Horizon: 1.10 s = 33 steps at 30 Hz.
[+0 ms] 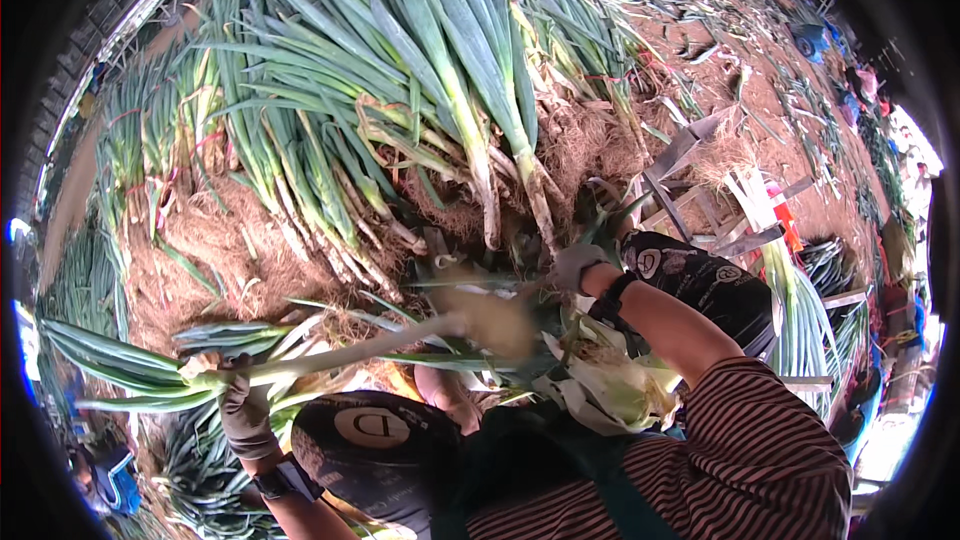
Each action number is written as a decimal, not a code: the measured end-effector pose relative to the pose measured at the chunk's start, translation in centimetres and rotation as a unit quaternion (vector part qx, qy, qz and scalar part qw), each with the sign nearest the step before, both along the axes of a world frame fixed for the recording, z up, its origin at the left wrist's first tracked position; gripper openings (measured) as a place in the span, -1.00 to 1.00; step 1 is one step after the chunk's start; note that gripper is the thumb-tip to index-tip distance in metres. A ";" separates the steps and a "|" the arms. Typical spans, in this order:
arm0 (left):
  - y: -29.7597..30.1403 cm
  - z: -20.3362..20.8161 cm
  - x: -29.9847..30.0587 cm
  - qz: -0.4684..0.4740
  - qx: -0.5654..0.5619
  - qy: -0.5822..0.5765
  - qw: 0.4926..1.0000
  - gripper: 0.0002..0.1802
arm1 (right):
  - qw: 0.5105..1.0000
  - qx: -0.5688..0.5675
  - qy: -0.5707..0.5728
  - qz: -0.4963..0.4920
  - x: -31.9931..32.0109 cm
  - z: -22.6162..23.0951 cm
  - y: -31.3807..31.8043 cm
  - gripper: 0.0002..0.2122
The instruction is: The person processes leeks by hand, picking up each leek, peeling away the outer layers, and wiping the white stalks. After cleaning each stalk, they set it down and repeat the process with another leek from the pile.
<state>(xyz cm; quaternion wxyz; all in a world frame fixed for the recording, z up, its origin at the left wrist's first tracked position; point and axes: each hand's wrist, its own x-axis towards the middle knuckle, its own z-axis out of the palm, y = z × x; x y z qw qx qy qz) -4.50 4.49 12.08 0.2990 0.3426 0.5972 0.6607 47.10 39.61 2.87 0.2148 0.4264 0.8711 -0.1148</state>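
Head view, from the left: green leaves [125, 368] of a single long onion [345, 357] fan out past the left hand [246, 408], which is gloved and wrapped around the onion near where the leaves meet the pale stalk. The grip is pressed together on it, so the onion lies directly in this hand, leaves on the outer side and stalk on the inner. Its long axis runs across the body, climbing slightly to the right, over the person's lap. At the far end of the stalk, the root end [498, 324] is a brown blur, its outline too smeared to read.

Just beyond that blur, up and to the right, is the gloved right hand [578, 266]. It is clearly the nearer of the two to the root end, while the left is nearer to the leaves. Whether its fingers are spread or pinching something I cannot tell; nor can I tell whether it touches the roots. Loose peelings [618, 390] lie below it, toward the body. Farther right, pale onions [783, 265] lie against a wooden frame [690, 150].
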 end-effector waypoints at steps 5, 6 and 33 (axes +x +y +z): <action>-1.8 -3.4 -5.8 -0.013 -0.001 -0.182 0.983 -0.67 | 0.982 0.047 -0.083 -0.160 6.1 3.1 3.4 -0.71; -7.0 -4.1 -9.8 -0.014 -0.066 -0.005 0.998 -0.64 | 0.987 0.038 -0.068 -0.142 3.8 3.5 4.2 -0.71; 19.1 17.4 24.6 -0.270 -0.079 0.194 0.940 -0.67 | 0.844 -0.075 0.531 0.011 -4.5 13.0 -12.5 -0.55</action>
